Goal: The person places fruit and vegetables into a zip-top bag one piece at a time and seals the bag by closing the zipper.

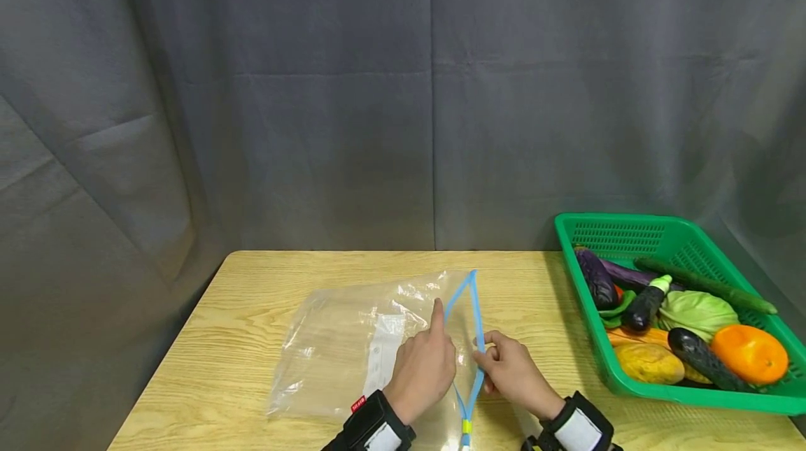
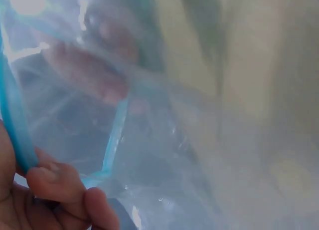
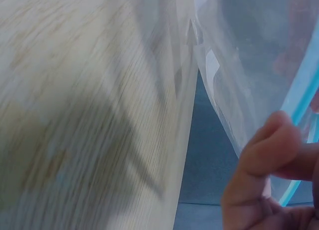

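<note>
A large clear plastic zip bag lies across the table, its mouth toward the right and edged with blue zip strips. The mouth is spread into a narrow diamond. My left hand grips the near-left strip, index finger stretched out along the bag; in the left wrist view its curled fingers close on the blue edge. On the other side, my right hand pinches the right strip between thumb and index finger. A yellow slider sits at the strips' near end. Inside the bag, only the table shows through.
To the right stands a green basket of vegetables, among them a cabbage, a cucumber, eggplants and an orange pumpkin. The wooden table ends at a grey curtain behind.
</note>
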A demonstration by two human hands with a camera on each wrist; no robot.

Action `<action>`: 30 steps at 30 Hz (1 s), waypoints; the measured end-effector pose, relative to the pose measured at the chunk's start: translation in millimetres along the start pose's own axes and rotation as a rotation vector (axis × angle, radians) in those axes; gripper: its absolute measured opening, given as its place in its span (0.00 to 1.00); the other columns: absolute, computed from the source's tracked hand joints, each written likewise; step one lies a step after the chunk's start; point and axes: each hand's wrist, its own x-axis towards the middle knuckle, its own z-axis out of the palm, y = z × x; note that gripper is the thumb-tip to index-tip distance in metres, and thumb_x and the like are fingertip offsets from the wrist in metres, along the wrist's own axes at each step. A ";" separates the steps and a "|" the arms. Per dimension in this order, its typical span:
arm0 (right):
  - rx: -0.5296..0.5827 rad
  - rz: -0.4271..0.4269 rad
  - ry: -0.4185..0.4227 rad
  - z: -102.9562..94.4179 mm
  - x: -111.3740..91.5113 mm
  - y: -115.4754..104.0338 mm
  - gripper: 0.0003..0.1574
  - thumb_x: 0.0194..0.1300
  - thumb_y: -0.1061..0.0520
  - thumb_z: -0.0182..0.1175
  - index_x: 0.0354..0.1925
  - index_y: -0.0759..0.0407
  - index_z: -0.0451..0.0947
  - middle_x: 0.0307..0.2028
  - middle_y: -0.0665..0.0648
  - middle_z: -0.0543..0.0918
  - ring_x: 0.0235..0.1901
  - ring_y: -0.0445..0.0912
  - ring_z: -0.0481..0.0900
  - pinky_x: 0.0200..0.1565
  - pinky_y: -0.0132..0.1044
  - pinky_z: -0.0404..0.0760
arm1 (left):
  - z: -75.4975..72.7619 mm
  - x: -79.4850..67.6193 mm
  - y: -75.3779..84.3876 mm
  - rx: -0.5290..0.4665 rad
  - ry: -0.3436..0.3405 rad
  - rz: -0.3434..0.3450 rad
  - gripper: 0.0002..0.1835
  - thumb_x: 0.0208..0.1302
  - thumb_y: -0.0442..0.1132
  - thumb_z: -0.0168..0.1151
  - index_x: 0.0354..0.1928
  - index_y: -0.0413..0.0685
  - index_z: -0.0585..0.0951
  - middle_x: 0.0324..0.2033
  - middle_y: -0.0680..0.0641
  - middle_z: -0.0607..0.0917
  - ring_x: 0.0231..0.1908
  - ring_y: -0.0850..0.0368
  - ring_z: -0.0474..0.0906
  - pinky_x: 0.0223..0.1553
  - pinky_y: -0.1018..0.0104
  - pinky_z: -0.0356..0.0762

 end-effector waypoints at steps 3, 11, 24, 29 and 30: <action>0.002 0.011 0.015 -1.6 -1.7 -0.2 0.16 0.68 0.62 0.53 0.50 0.72 0.70 0.16 0.53 0.73 0.12 0.43 0.73 0.14 0.29 0.66 | -7.0 2.5 -0.2 -0.018 -0.003 -0.032 0.29 0.67 0.33 0.47 0.67 0.27 0.57 0.09 0.61 0.59 0.07 0.71 0.49 0.07 0.76 0.48; 0.011 0.013 0.036 -6.7 -4.6 1.3 0.12 0.68 0.63 0.53 0.47 0.70 0.71 0.15 0.53 0.70 0.11 0.43 0.69 0.15 0.31 0.64 | -18.0 4.2 -1.8 -0.049 0.028 -0.078 0.29 0.67 0.32 0.47 0.68 0.29 0.57 0.08 0.60 0.59 0.07 0.69 0.50 0.07 0.75 0.49; 0.053 0.019 0.028 -15.6 -1.6 3.0 0.13 0.69 0.64 0.50 0.49 0.72 0.70 0.14 0.53 0.70 0.10 0.40 0.62 0.15 0.29 0.59 | -44.3 -1.0 -14.9 -0.113 0.126 -0.128 0.24 0.68 0.31 0.45 0.64 0.28 0.65 0.09 0.59 0.57 0.08 0.68 0.47 0.10 0.75 0.47; 0.044 0.008 0.001 -18.7 -7.5 7.8 0.12 0.69 0.63 0.51 0.47 0.72 0.71 0.15 0.54 0.71 0.11 0.41 0.64 0.16 0.30 0.61 | -38.2 -1.1 -14.5 -0.134 0.079 -0.104 0.20 0.68 0.30 0.45 0.58 0.27 0.72 0.09 0.59 0.57 0.08 0.69 0.46 0.10 0.77 0.46; 0.030 -0.002 -0.014 -19.7 -9.7 7.8 0.13 0.69 0.62 0.51 0.47 0.72 0.71 0.15 0.54 0.72 0.11 0.41 0.65 0.16 0.30 0.62 | -35.3 -0.3 -13.6 -0.140 0.063 -0.098 0.20 0.68 0.30 0.45 0.58 0.27 0.73 0.09 0.59 0.57 0.08 0.69 0.46 0.10 0.77 0.45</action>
